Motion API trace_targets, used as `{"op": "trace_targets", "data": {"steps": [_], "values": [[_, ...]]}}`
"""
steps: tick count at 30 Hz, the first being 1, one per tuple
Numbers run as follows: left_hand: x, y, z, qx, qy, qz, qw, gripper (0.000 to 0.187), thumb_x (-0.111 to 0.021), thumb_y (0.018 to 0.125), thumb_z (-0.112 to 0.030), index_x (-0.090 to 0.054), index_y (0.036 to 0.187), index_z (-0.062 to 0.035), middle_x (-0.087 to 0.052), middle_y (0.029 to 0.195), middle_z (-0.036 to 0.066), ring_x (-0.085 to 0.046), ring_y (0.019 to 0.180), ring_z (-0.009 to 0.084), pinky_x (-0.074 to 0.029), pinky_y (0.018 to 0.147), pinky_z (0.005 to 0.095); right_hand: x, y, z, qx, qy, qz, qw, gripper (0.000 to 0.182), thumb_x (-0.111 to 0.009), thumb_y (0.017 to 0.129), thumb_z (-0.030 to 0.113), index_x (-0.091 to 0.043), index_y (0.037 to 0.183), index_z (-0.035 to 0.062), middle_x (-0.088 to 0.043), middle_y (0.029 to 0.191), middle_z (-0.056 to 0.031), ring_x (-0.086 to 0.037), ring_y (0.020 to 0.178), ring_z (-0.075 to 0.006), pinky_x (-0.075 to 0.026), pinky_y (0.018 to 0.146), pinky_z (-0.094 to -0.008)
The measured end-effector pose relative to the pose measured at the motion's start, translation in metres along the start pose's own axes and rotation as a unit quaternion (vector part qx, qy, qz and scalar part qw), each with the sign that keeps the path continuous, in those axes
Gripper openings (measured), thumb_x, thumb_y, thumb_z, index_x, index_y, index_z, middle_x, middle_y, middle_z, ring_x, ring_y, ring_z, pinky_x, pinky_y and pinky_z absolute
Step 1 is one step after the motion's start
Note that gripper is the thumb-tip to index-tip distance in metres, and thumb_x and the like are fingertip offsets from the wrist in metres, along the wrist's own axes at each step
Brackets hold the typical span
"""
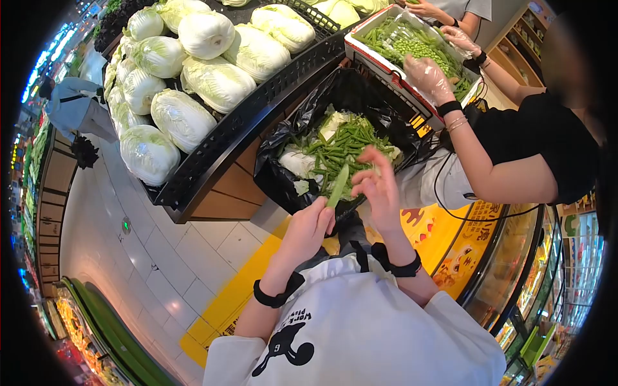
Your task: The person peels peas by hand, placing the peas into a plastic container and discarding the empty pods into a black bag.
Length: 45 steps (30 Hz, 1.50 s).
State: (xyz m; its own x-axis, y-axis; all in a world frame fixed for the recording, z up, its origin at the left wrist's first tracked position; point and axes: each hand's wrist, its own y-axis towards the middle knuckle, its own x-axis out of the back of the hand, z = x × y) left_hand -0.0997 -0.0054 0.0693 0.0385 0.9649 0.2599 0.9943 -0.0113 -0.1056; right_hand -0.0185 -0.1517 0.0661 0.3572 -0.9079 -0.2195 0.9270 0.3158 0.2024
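Note:
My left hand pinches the lower end of a green pea pod, which points up over the bin. To its right, my right hand is raised with its fingers apart and slightly curled, holding nothing. Beneath both hands is a bin lined with a black bag. Green pods and pale cabbage leaves lie inside it. Above the bin, at the upper right, a white box holds green pods and a heap of shelled peas.
Napa cabbages fill a black-edged display at upper left. On the right, a co-worker in black reaches gloved hands over the box. Another person's hand is behind it. A person in light blue stands far left.

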Motion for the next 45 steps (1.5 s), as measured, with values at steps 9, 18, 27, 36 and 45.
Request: {"op": "trace_targets", "data": {"steps": [9,18,27,36,45], "values": [[0.008,-0.01,0.006,-0.045,-0.01,0.083,0.995,0.023,-0.034,0.093,-0.017,-0.038,0.075,-0.0027,-0.049,0.057,0.007,-0.05,0.052,0.0219,-0.04,0.052,0.0305,0.011,0.008,0.011,-0.216,0.089,0.107,0.966,0.021,-0.043,0.092,0.015,-0.053,0.099,-0.0011,-0.045,0.059,0.0012,-0.036,0.044,-0.0024,-0.031,0.042,-0.0177],[-0.008,-0.002,-0.006,-0.057,0.13,-0.084,0.986,0.016,-0.051,0.085,-0.017,-0.044,0.091,-0.0036,-0.055,0.064,0.015,-0.057,0.061,0.0318,-0.044,0.054,0.0384,0.005,-0.001,0.012,-0.17,0.019,0.083,0.982,0.016,-0.049,0.09,0.014,-0.055,0.088,-0.0005,-0.053,0.063,-0.0013,-0.045,0.048,-0.003,-0.036,0.044,-0.0162],[-0.004,-0.004,-0.007,-0.069,0.173,0.049,0.981,0.023,-0.048,0.088,-0.022,-0.046,0.094,0.0001,-0.054,0.059,0.02,-0.055,0.058,0.0376,-0.04,0.051,0.0447,0.008,-0.012,0.02,-0.169,-0.028,0.161,0.972,0.011,-0.053,0.088,0.01,-0.05,0.082,0.0018,-0.054,0.063,-0.0009,-0.048,0.049,-0.0036,-0.037,0.044,-0.0163],[-0.011,0.006,-0.001,-0.113,0.285,-0.062,0.95,0.022,-0.051,0.087,-0.023,-0.045,0.085,-0.0022,-0.053,0.053,0.017,-0.054,0.05,0.0346,-0.041,0.045,0.0427,-0.008,-0.012,0.007,-0.045,-0.169,0.047,0.983,0.012,-0.052,0.088,0.011,-0.048,0.08,0.0018,-0.051,0.059,0.001,-0.044,0.049,-0.0004,-0.033,0.042,-0.0158],[-0.009,0.015,0.009,-0.134,0.214,-0.027,0.967,0.016,-0.049,0.087,-0.016,-0.043,0.087,-0.0005,-0.05,0.055,0.018,-0.053,0.054,0.0373,-0.039,0.048,0.0432,-0.004,-0.01,-0.007,-0.34,0.309,-0.016,0.888,0.012,-0.049,0.09,0.013,-0.05,0.082,0.0047,-0.043,0.057,0.0029,-0.033,0.041,-0.0017,-0.026,0.037,-0.0159]]}}
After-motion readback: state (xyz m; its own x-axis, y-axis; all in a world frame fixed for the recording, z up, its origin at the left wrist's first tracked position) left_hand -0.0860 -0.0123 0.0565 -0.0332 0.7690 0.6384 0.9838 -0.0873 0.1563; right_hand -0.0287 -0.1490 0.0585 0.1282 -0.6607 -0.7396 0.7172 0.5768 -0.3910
